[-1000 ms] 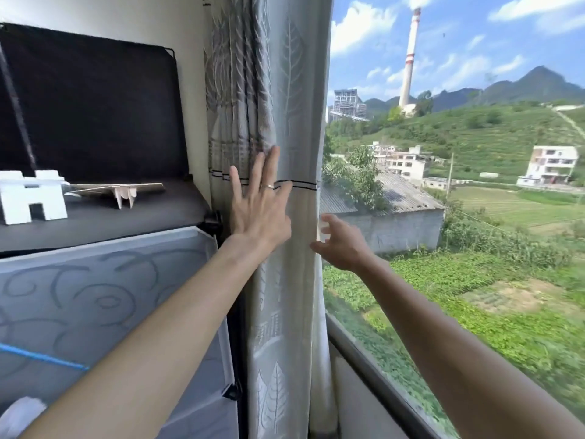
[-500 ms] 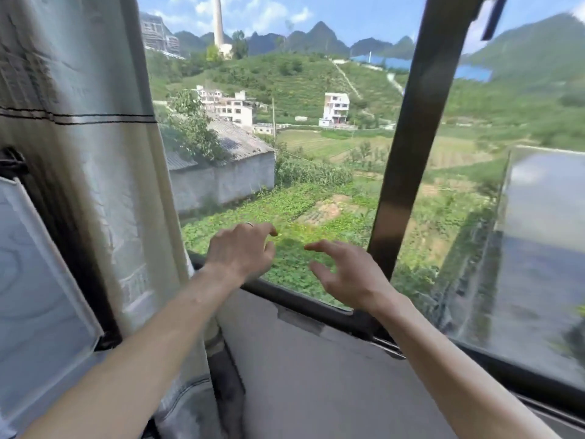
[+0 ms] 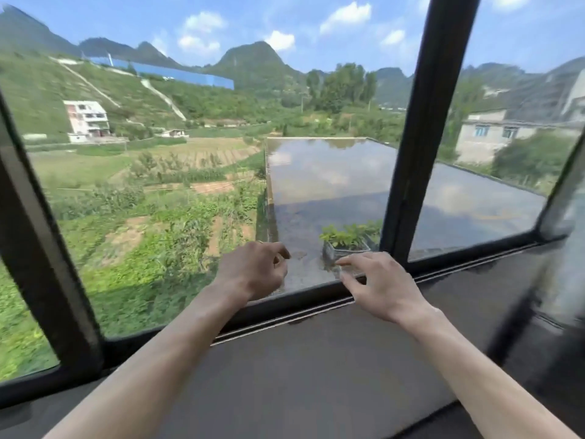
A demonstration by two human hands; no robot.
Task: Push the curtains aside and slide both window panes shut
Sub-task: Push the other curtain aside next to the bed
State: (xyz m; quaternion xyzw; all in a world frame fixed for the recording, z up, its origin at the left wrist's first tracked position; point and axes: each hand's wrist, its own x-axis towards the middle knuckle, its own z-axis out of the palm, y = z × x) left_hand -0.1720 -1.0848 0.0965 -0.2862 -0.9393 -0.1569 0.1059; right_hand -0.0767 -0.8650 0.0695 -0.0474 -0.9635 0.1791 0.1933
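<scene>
Over the dark sill, both bare arms reach toward the window, hands side by side and a little apart. Left hand hangs just above the bottom track, fingers curled loosely inward, not gripping anything as far as I can see; there's a ring on one finger. Right hand is spread a bit wider, fingers half bent and pointing left toward the other hand, palm down, also empty. It sits right over the track but I honestly can't tell if it's touching.

The track's long axis runs left to right across the view, tilted so it climbs toward the right. One dark upright frame bar stands just right of the right hand, leaning slightly so its top is further right; the pane beyond it has glass in it. Another upright bar is at far left, leaning the opposite way. Between those two bars the view outside looks unobstructed: fields, a flat wet rooftop and a small planter sitting on it. No curtain shows anywhere in this view.
</scene>
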